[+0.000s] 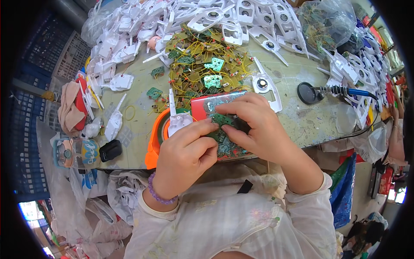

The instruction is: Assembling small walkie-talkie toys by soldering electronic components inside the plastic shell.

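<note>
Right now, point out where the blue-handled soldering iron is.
The soldering iron lies on the right of the head view, in a coil holder just right of the round black dish.

The thin, flat circuit board (pixel 222 119) is green, its paler marks too blurred to tell. The round-beaded bracelet (pixel 158 194) is purple, the curved plastic frame (pixel 152 159) bright orange, the pear-shaped plastic casing (pixel 178 123) white, the loose cloth blouse (pixel 241 222) off-white with pink-and-green floral patterning.
</note>
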Action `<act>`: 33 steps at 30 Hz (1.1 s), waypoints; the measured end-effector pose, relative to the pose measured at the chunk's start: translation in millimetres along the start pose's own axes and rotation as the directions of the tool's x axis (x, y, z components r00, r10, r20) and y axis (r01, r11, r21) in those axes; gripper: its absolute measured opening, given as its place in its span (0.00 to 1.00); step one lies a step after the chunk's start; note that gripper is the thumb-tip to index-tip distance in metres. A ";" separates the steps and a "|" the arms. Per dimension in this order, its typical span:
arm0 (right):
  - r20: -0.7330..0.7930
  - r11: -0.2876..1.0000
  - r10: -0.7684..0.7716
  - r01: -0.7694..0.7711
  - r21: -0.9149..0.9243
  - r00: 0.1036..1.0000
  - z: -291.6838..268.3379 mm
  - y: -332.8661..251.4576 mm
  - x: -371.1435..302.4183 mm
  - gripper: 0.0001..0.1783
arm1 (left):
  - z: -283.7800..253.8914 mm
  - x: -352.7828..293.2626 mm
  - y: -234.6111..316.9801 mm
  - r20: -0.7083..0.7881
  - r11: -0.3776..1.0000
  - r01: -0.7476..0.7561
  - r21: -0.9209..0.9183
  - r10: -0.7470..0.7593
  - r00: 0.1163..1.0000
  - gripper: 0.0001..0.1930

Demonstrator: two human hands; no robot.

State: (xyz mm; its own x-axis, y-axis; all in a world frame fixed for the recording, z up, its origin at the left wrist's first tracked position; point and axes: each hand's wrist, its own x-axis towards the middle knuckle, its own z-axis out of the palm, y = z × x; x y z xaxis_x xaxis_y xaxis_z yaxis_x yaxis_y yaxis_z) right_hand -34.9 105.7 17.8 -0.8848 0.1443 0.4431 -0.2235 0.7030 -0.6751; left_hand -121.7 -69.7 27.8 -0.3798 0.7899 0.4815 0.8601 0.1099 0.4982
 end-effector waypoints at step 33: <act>-0.946 0.916 0.258 -0.362 0.174 0.197 -199.3 150.1 -99.0 0.20 | -6.5 -0.4 3.8 0.063 0.997 -0.010 0.071 0.006 0.998 0.05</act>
State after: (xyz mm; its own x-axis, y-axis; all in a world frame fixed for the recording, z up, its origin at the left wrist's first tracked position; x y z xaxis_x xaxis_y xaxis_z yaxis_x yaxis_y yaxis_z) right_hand 100.7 335.7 -9.9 0.1546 0.8682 0.4714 0.0440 0.4706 -0.8812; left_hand -120.5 -73.5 34.2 -0.3526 0.8268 0.4383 0.8860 0.1441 0.4408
